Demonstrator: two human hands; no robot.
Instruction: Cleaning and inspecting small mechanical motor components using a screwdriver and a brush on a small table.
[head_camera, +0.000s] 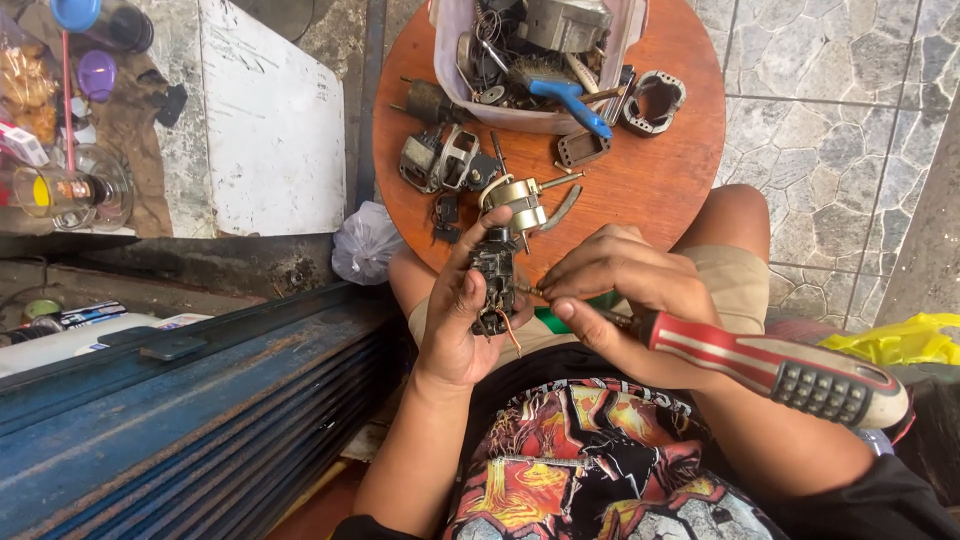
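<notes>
My left hand (455, 315) grips a small dark motor assembly (495, 275) with wires hanging from it, held upright above my lap. A brass-coloured gear housing (518, 200) sits at its top end, over the near edge of the round wooden table (660, 170). My right hand (615, 285) holds a screwdriver with a red, white and black handle (770, 365). Its thin shaft points left, and the tip meets the side of the motor assembly. The fingers of my right hand pinch the shaft close to the tip.
A translucent plastic tub (545, 55) of motor parts and a blue-handled brush stands on the table's far side. Loose metal parts (440, 160) lie beside it. A white board (270, 120) and cluttered jars (70, 190) are at left, a blue metal shutter (180, 420) below, a yellow bag (905, 340) at right.
</notes>
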